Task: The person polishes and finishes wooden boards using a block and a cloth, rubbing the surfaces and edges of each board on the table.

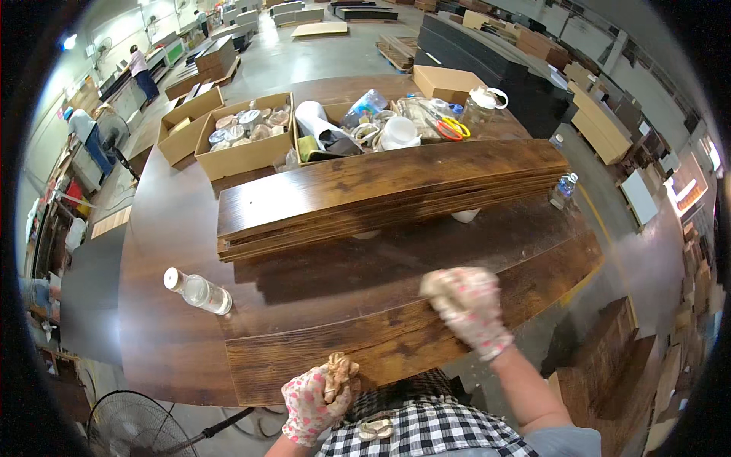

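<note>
A long dark-brown wood-grain board point(396, 339) lies along the near edge of the table. My left hand point(311, 404), in a white glove with pink spots, grips a crumpled tan rag point(339, 376) at the board's near edge. My right hand point(466, 305), in a matching glove, is curled over the far side of the board, right of its middle. Motion blurs it, and whatever it may hold is hidden. Beyond the board rests a stack of similar boards point(396, 179). To the left, a clear bottle with a white cap point(199, 292) lies tilted on the table.
Behind the stack are a cardboard box of tape rolls point(247, 145), scissors point(454, 128) and a clear jug point(481, 107). A small bottle point(563, 189) is at the table's right edge. A fan point(137, 426) stands at lower left. Two people work at far left.
</note>
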Tool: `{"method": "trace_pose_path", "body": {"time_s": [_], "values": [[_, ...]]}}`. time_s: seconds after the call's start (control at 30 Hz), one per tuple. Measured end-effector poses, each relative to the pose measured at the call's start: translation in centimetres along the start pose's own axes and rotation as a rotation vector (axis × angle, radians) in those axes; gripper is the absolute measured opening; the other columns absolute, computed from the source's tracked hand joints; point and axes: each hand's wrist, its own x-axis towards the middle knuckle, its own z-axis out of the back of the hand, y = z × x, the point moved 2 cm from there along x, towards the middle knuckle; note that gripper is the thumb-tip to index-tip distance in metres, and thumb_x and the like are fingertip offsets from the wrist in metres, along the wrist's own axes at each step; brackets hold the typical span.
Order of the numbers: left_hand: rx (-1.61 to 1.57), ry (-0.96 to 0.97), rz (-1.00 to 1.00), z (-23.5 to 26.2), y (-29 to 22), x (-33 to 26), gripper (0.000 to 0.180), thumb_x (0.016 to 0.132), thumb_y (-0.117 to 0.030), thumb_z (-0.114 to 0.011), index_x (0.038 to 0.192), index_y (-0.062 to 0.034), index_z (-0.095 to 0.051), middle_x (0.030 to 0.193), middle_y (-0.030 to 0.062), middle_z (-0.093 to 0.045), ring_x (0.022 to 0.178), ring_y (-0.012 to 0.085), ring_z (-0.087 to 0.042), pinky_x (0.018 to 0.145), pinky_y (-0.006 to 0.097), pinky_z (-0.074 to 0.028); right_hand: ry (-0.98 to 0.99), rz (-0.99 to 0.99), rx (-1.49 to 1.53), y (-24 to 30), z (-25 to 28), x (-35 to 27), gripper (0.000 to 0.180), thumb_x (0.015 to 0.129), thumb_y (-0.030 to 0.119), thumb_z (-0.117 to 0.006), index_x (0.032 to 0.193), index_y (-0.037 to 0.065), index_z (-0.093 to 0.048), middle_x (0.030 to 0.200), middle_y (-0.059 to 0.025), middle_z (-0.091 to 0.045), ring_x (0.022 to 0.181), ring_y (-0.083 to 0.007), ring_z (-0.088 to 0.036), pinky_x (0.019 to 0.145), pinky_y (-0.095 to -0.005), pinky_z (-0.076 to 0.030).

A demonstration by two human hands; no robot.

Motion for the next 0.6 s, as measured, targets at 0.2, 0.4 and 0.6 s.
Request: {"method": "trace_pose_path", "body": {"time_s": [0.2, 0.4, 0.6], "values": [[0.052, 0.105, 0.008, -0.6, -1.0, 0.8, 0.038, 0.067, -0.032, -0.076, 0.097, -0.0113, -0.066, 0.07, 0.0057, -0.062, 0.064, 0.0267, -0.064, 0.058, 0.038, -0.05, 0.246, 0.014, 0.047, 2.9, -2.1, 1.5, 0.017, 0.08, 0.027, -0.07, 0.093, 0.019, -0.066, 0.087, -0.0029, -0.064, 0.079, -0.0225, -0.062, 0.08, -0.0416, -0.047], [0.155, -0.027, -0.129, -1.4, -2.2, 0.3, 0.035, 0.071, -0.036, -0.073, 0.095, -0.0122, -0.066, 0.071, 0.0064, -0.063, 0.063, 0.0264, -0.064, 0.056, 0.039, -0.05, 0.147, -0.182, -0.202, -3.0, 2.2, -1.8, 0.031, 0.077, 0.025, -0.072, 0.106, 0.014, -0.066, 0.094, -0.0074, -0.063, 0.093, -0.0247, -0.058, 0.08, -0.0418, -0.043], [0.096, 0.09, -0.123, -2.3, -1.6, 0.8, 0.035, 0.069, -0.035, -0.074, 0.091, -0.0105, -0.063, 0.07, 0.0072, -0.061, 0.062, 0.0277, -0.062, 0.055, 0.039, -0.049, 0.315, 0.094, 0.235, 7.7, -6.4, 2.8, 0.031, 0.079, 0.025, -0.071, 0.107, 0.012, -0.066, 0.098, -0.0093, -0.064, 0.088, -0.0283, -0.063, 0.081, -0.0421, -0.047]]}}
